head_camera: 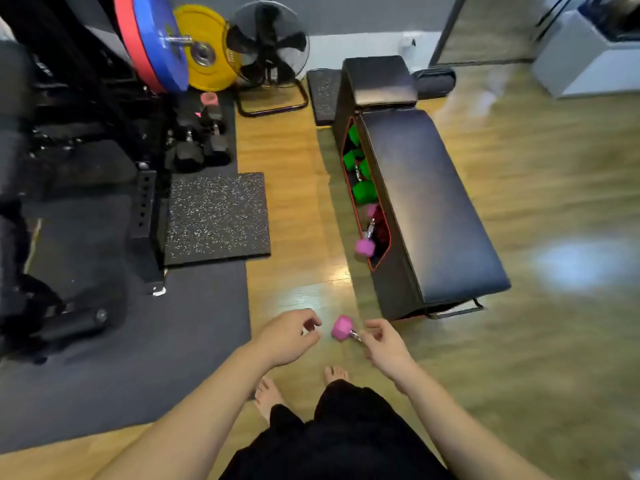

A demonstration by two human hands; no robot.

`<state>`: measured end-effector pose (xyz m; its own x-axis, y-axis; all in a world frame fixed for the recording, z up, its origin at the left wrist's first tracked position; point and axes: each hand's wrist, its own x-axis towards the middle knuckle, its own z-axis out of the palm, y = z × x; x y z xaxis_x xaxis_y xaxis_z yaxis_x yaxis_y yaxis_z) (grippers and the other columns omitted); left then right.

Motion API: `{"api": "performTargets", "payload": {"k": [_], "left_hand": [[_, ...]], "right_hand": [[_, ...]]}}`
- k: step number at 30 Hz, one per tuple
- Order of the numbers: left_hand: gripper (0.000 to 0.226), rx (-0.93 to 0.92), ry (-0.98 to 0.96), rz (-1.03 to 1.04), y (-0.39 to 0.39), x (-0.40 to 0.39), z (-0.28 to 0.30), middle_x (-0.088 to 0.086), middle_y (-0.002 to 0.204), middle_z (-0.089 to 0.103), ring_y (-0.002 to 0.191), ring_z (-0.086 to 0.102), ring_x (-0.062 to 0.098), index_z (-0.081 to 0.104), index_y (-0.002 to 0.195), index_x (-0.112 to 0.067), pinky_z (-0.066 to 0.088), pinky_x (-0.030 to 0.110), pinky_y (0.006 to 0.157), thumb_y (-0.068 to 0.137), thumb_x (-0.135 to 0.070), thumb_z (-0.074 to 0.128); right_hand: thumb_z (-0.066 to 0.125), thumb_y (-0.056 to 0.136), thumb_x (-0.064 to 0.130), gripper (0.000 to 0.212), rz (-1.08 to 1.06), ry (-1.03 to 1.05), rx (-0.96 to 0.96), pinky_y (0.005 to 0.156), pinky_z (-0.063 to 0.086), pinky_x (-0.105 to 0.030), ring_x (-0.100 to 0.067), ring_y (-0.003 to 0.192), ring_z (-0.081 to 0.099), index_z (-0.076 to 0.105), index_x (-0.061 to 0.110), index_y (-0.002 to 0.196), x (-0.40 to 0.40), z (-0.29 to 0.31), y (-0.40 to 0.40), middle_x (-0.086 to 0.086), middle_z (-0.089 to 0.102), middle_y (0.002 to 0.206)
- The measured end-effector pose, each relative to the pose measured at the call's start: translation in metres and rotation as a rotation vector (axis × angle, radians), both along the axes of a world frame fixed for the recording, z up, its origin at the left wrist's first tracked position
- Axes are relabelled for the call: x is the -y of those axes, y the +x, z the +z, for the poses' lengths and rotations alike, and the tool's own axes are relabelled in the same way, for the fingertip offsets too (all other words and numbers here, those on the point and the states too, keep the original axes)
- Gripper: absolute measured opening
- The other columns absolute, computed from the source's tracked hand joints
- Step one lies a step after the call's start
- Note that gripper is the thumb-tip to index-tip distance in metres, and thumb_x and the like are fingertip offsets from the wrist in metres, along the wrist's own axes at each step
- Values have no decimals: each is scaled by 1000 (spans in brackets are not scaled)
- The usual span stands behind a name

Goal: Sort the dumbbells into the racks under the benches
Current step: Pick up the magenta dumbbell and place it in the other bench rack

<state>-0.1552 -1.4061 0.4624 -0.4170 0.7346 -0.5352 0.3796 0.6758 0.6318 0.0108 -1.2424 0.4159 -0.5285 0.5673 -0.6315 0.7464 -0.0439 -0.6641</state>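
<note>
The right hand [382,344] is closed around the handle of a pink dumbbell [343,328], whose one visible head sticks out toward the left hand [287,336]; the other head is hidden behind the fingers. The left hand is loosely curled and holds nothing, hovering just beside that pink head. The step in hand looks like carrying this dumbbell to the rack [367,195] under the black bench [426,202], which stands ahead and to the right on the wooden floor [294,202]. In the rack's side opening sit green dumbbells [362,168] at the far end and a second pink dumbbell [366,242] at the near end (it pokes partly out of the opening). The next move probably calls for stepping forward, crouching, and sliding the held one in beside its pink twin, so that protruding dumbbell may need a nudge first. Nothing lies on the floor between the person and the bench. To the left are black dumbbells [201,143] on a dark mat [121,358], a speckled rubber tile [218,216], a fan [268,46] and colored weight plates [166,43], all well apart from the path.
</note>
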Motion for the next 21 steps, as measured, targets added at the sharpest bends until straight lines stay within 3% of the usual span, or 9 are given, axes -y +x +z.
{"api": "performTargets", "payload": {"k": [3,7,10,14,21], "left_hand": [[24,0,3,-101,-14,-5,-5,-17,105,61,89,59,9,59,114,-31,49,28,79,92,-41,54],[21,25,-19,-242,-21,-21,-20,-12,105,62,87,58,9,60,111,-29,48,27,78,93,-38,55],[22,50,-65,-338,-12,-31,-30,-12,104,61,87,58,7,60,110,-30,47,25,74,91,-41,55],[23,25,-110,-448,-8,-51,-40,-10,102,61,91,59,12,60,109,-28,51,34,85,90,-40,55],[22,-20,-171,-420,-26,-86,-54,-5,102,64,94,60,16,63,108,-22,51,34,84,91,-34,56]], "right_hand": [[65,88,29,26,-147,-17,-20,79,51,-40,-14,72,57,57,20,111,11,2,12,3,59,88],[64,90,26,20,-365,18,-44,74,49,-40,-21,77,58,55,21,107,24,3,31,-7,61,96],[62,92,22,24,-499,-5,-32,69,46,-29,-19,78,55,54,15,113,34,4,51,-6,57,99],[58,95,22,22,-710,-65,-21,58,45,-24,-17,68,56,53,16,115,41,4,70,-1,55,89],[57,95,24,24,-834,-149,10,59,47,-26,-17,68,57,54,15,117,26,-20,69,-1,59,92]]}}
